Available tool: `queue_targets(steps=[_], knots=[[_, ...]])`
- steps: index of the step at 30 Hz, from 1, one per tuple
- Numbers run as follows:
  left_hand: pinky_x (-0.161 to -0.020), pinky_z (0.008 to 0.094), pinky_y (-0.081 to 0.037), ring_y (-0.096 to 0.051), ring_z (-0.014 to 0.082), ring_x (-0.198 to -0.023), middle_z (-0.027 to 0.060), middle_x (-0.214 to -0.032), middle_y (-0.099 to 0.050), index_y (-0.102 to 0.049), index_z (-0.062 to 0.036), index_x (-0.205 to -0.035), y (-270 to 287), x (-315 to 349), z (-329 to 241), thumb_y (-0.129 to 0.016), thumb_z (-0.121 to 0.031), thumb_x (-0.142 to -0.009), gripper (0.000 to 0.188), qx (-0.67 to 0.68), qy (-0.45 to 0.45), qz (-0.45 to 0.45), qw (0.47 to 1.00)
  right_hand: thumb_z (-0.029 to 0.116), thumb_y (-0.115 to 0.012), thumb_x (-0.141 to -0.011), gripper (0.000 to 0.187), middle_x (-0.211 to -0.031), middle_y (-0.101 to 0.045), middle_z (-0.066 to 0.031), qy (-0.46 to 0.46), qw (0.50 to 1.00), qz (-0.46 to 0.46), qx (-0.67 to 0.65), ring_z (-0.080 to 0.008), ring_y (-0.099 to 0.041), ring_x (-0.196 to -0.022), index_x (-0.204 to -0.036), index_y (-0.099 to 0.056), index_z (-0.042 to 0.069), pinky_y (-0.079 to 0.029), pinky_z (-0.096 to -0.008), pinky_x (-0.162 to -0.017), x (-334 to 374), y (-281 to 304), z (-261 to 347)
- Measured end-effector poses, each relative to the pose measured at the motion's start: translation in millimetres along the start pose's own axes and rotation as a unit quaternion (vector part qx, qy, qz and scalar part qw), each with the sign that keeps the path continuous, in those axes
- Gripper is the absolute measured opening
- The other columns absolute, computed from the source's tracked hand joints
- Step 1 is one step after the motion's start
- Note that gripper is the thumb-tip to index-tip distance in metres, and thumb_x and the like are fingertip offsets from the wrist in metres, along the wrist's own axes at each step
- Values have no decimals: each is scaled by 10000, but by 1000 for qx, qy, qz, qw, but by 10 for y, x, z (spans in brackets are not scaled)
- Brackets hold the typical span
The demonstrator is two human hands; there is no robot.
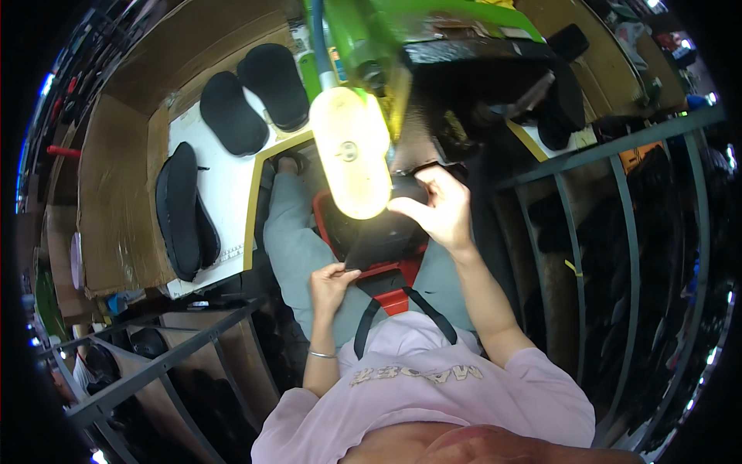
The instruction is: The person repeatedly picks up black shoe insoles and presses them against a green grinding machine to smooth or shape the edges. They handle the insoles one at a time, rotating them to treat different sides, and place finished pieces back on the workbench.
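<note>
My left hand (pixel 331 288) is closed, its thumb and fingertips pinching the lower end of a thin dark piece (pixel 357 250). That piece runs up behind the glowing lamp, and its full shape is lost against the dark background. Higher and to the right, my right hand (pixel 444 209) is bent at the working end of the green machine (pixel 433 23). Its thumb and fingers close around the edge of a dark item (pixel 405 185), partly hidden by the lamp. I cannot make out whether both hands hold one same piece.
An oval lamp (pixel 349 151) on a bendy neck hangs before my hands. Several black padded shoe-shaped pieces (pixel 234 114) lie on the white tabletop (pixel 224 182), inside a cardboard surround (pixel 116 193). Metal racks (pixel 568 224) stand on both sides. A red-and-black container (pixel 386 274) sits between my legs.
</note>
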State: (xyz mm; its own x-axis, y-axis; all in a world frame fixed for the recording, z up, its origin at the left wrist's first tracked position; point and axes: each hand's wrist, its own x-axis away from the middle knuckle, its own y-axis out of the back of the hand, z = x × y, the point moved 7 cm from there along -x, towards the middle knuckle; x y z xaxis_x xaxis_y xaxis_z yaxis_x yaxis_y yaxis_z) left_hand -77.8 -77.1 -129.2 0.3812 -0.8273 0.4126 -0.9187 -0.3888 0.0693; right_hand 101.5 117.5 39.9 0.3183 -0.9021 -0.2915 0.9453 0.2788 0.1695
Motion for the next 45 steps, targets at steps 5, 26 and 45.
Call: queue_targets(steps=[5, 26, 45], knots=[[-638, 266, -519, -657, 144, -729, 109, -890, -693, -691, 19, -1023, 943, 153, -903, -672, 50, -800, 226, -172, -238, -280, 914, -29, -758, -676, 250, -867, -692, -120, 143, 982, 119, 25, -253, -681, -788, -895, -639, -2, -539, -338, -681, 285, -200, 956], [-998, 511, -411, -613, 293, -912, 102, -935, -670, -654, -10, -945, 2167, 620, -1852, -653, 95, -655, 308, -376, -443, -403, 707, 202, -763, -763, 568, -1355, -478, -185, 171, 947, 204, 182, -361, -424, -1291, -1264, -535, 59, -347, -466, -1057, -427, -1778, -349], [-661, 237, -490, -588, 75, -714, 41, -819, -680, -672, 23, -876, -1274, -181, -1834, -765, -93, -807, 164, 70, -188, 104, 974, -21, -725, -792, 349, -1087, -665, -72, -283, 909, 72, -297, -132, -619, -958, -1127, -630, -41, -495, -274, -850, 1664, 142, -1370]])
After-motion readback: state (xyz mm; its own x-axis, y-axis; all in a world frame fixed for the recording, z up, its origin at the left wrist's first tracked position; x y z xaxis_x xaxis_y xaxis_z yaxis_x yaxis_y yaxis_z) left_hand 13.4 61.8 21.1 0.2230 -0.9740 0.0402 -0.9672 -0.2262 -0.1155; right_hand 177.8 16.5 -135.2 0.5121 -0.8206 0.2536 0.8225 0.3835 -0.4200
